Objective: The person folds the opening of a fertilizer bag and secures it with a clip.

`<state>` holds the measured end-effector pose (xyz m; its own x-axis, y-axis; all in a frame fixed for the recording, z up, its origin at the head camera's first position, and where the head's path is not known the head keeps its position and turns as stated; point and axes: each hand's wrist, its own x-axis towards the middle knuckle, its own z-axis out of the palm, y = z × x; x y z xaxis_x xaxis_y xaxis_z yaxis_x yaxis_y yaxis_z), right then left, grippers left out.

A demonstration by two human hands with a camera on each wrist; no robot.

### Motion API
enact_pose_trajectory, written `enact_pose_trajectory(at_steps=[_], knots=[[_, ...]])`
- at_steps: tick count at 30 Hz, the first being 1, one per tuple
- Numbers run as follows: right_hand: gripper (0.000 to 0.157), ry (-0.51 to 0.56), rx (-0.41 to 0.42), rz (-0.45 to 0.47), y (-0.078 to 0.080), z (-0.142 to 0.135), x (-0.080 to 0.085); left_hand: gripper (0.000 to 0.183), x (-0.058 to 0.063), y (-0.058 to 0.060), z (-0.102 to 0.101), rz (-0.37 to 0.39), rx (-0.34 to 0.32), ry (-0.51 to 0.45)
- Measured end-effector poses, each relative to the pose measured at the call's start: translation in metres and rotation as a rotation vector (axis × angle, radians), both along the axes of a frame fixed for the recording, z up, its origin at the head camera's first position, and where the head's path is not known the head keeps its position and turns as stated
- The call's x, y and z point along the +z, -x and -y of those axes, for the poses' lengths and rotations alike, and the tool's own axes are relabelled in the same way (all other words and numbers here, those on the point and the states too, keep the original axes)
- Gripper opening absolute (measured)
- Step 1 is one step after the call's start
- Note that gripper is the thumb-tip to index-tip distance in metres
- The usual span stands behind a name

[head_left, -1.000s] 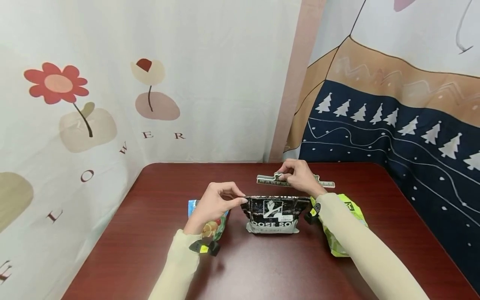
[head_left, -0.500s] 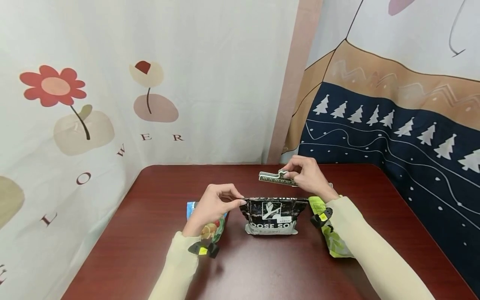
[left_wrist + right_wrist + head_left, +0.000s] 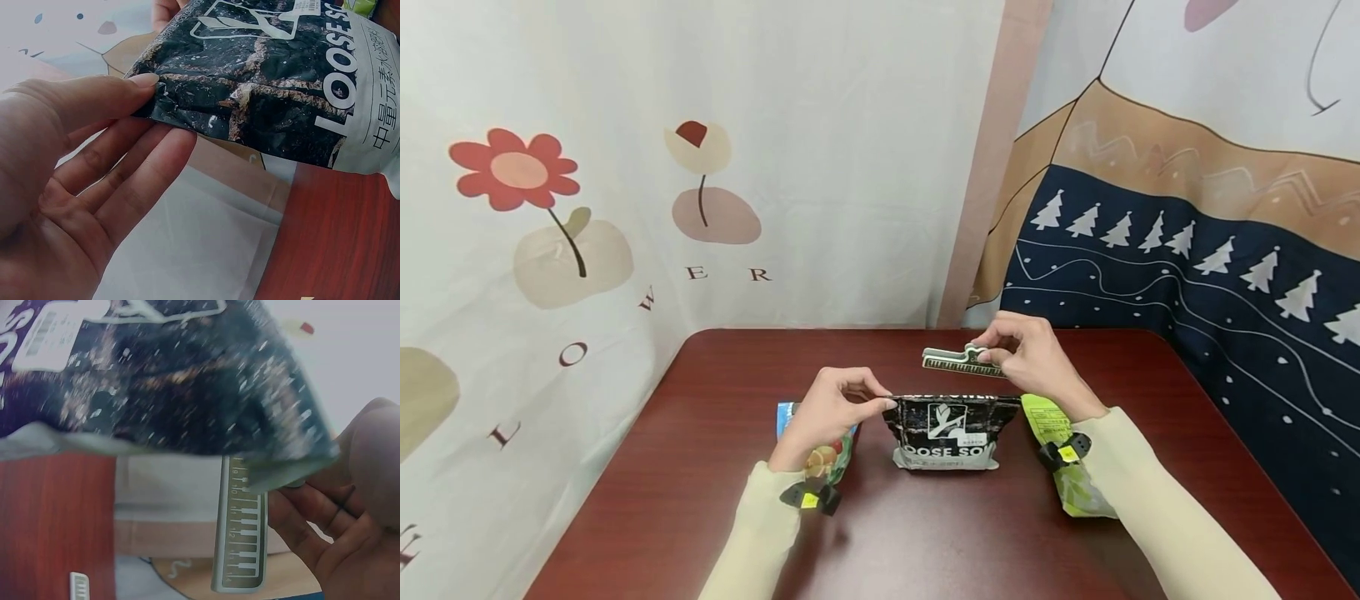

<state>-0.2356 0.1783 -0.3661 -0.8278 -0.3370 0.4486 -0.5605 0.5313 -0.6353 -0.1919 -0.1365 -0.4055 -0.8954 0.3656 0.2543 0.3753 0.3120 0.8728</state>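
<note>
The left hand [image 3: 831,408] pinches the upper left corner of the black pouch [image 3: 951,432], thumb on the printed front and fingers behind; the pouch stands upright on the counter [image 3: 925,533], just to the right of that hand, its top edge running from the pinch toward a spot just below the right hand [image 3: 1037,362]. The right hand pinches the handle of a long clip [image 3: 951,361], which reaches out to the left of its fingertips; the clip's long axis runs nearly along the pouch's top edge, its free end pointing toward the left hand's side; in the head view a band of counter shows between clip and pouch; the right hand is the nearer to the pouch's unheld upper corner, the left to the other.

A blue pouch [image 3: 827,462] is partly hidden by the left hand; a green pouch [image 3: 1078,492] lies under the right wrist, on the near side of that hand; a second strip [image 3: 79,587], only its end showing, lies well apart from the right hand's fingers.
</note>
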Motion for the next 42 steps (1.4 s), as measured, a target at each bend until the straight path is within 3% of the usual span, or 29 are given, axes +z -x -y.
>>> enact_pose_trajectory(at_steps=[12, 21, 28, 37, 42], knots=[[0.024, -0.018, 0.007, -0.051, -0.029, 0.002, 0.02, 0.007, -0.001, 0.0, 0.0, 0.027, 0.023, 0.0], [0.032, -0.029, 0.071, -0.142, -0.048, 0.011, 0.027, 0.007, -0.001, 0.001, 0.001, 0.02, 0.019, -0.006], [0.032, -0.054, 0.1, -0.189, -0.052, 0.019, 0.023, 0.007, 0.0, 0.002, 0.001, 0.023, 0.016, -0.019], [0.032, -0.069, 0.13, -0.118, -0.055, 0.028, 0.016, 0.007, 0.0, 0.001, 0.001, 0.022, 0.015, -0.008], [0.031, -0.089, 0.114, -0.13, -0.055, 0.03, 0.012, 0.007, -0.001, 0.001, 0.001, 0.029, 0.013, -0.007]])
